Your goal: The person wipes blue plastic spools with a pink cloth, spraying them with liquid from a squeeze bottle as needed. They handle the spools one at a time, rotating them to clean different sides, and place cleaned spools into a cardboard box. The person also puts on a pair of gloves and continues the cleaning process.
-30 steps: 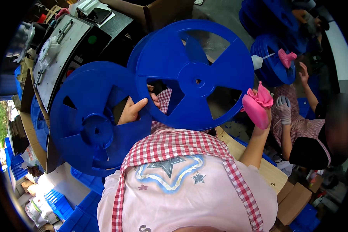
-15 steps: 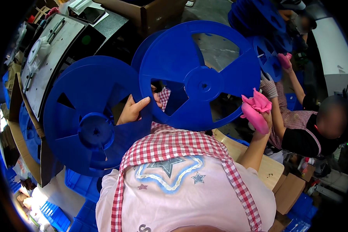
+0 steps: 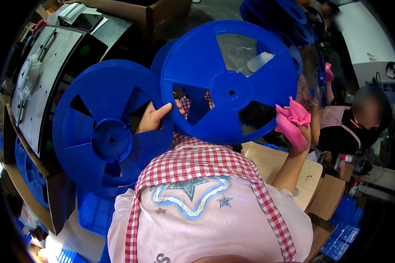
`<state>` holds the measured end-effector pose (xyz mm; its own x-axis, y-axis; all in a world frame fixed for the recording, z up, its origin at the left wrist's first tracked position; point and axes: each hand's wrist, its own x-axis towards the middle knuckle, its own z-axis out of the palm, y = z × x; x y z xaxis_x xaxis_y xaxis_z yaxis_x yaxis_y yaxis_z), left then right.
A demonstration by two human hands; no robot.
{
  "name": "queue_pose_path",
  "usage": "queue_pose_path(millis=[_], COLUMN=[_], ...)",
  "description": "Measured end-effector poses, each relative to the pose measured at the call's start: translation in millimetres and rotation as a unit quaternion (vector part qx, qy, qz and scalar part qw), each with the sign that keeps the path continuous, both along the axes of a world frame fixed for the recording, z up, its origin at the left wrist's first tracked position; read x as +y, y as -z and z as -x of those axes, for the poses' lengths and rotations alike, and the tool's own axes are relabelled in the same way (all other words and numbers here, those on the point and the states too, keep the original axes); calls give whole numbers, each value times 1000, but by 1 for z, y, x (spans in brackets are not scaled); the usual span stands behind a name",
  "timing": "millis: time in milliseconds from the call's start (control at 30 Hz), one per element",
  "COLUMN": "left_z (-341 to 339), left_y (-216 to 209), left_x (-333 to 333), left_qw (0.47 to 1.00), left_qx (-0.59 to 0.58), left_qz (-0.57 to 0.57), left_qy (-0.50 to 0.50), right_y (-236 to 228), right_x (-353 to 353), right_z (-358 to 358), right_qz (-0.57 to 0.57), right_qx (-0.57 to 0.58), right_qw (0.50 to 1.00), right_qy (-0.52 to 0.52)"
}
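A big blue plastic reel [image 3: 267,83] is held up in front of my chest, its spoked round face toward me. My left hand [image 3: 151,119] closes on its left rim, thumb on the near side and fingertips showing through a window. Beside it on the left, a second blue reel [image 3: 74,136] overlaps my left wrist and partly hides it; what supports that reel cannot be made out. In my right hand [image 3: 307,136] is a bunched pink cloth [image 3: 293,117], close to the right rim of the first reel.
A wooden board [image 3: 314,175] lies below my right forearm, near cardboard boxes [image 3: 328,197]. An open carton [image 3: 59,201] with blue reels stands at left, by a pale machine plate [image 3: 35,83]. A co-worker [image 3: 338,127] is at the right. Stacked reels [image 3: 267,17] stand at the back.
The view has shifted slightly, and both reels have tilted a little with my hands keeping their hold. A white bottle now shows through the right reel's window. The co-worker's arms and reel have moved.
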<state>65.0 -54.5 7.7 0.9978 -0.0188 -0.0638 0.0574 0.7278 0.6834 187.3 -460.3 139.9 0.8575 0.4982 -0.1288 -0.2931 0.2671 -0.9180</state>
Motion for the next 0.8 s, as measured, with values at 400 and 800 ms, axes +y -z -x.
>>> queue_pose_path(millis=[400,800], left_z=[-10,-17], left_y=[-5,-1], left_x=[-12,-13], left_qw=[999,999], left_qx=[41,33], left_qz=[-25,-16], left_qy=[-20,20], right_y=[-2,-19], right_x=[-8,4], right_z=[-3,5], right_qz=[33,34], right_qx=[-9,13], right_qw=[999,999], right_qy=[26,25])
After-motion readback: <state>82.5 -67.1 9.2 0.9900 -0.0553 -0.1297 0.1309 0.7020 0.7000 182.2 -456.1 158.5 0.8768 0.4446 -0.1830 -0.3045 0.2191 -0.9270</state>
